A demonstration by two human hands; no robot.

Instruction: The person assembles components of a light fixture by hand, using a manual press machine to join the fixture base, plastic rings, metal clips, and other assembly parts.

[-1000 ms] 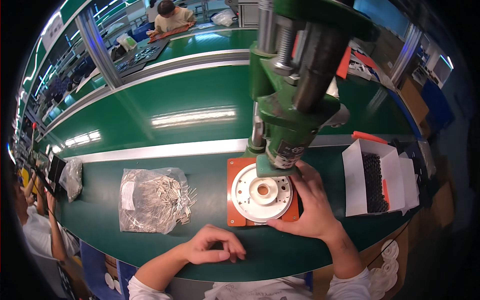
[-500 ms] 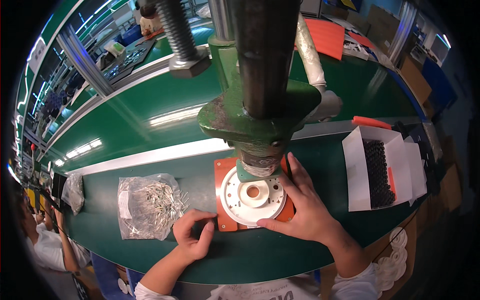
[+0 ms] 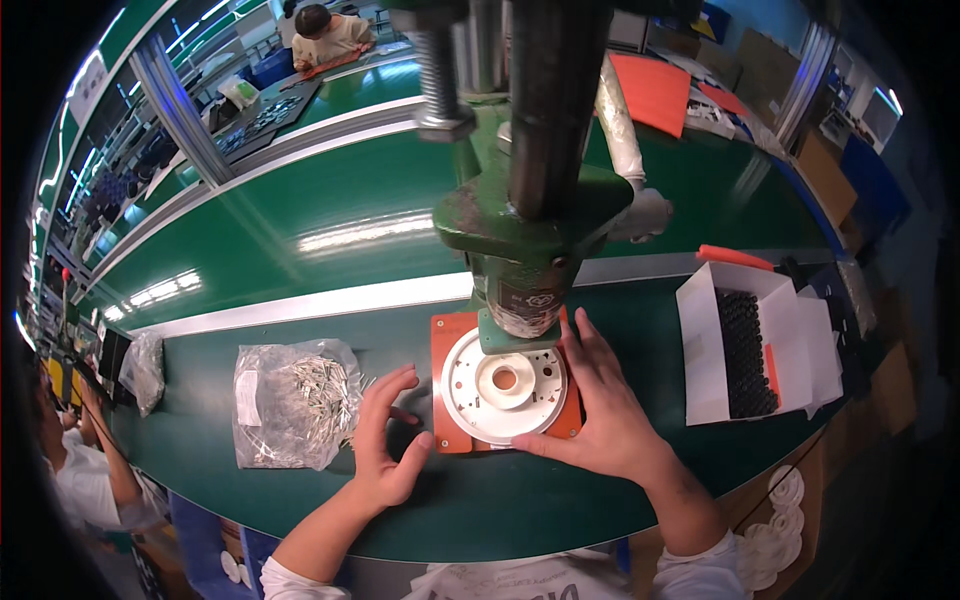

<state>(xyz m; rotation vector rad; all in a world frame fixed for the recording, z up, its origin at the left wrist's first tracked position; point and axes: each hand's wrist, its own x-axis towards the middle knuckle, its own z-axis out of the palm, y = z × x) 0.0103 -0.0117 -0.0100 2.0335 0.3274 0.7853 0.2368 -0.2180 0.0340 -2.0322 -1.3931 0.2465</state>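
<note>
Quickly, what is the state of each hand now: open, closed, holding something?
Left hand: open, fingers curled, holding nothing, between the bag and the orange plate.
Right hand: open, flat on the plate's right edge, beside the white disc.

Clear bag (image 3: 292, 402) of metal bits left – white box (image 3: 748, 342), black parts, right.

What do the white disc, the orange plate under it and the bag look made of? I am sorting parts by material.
White disc: likely moulded plastic, matte with a soft sheen and crisp raised rings.
Orange plate: flat and evenly coloured, perhaps plastic or painted board; the look leaves it open.
Bag: thin clear plastic film, crinkled and glossy, with small silvery metal-looking pieces showing through.
</note>
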